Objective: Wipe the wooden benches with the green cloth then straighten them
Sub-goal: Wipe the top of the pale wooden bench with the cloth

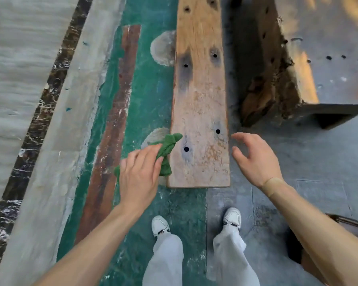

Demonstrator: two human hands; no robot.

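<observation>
A long, narrow wooden bench (199, 104) with several dark bolt holes runs away from me down the middle of the view. My left hand (140, 174) is shut on a bunched green cloth (167, 153) at the bench's near left edge, and the cloth's tip lies on the wood. My right hand (255, 159) hovers open, fingers spread, just off the bench's near right edge without touching it. A second, wider worn wooden surface (322, 50) stands to the right.
Green painted floor (153, 96) with a reddish-brown strip (114, 129) lies left of the bench, beside a pale stone ledge (56, 153). Grey concrete floor (318, 166) is on the right. My white shoes (160, 226) stand just before the bench end. A metal bar (347, 220) juts in at right.
</observation>
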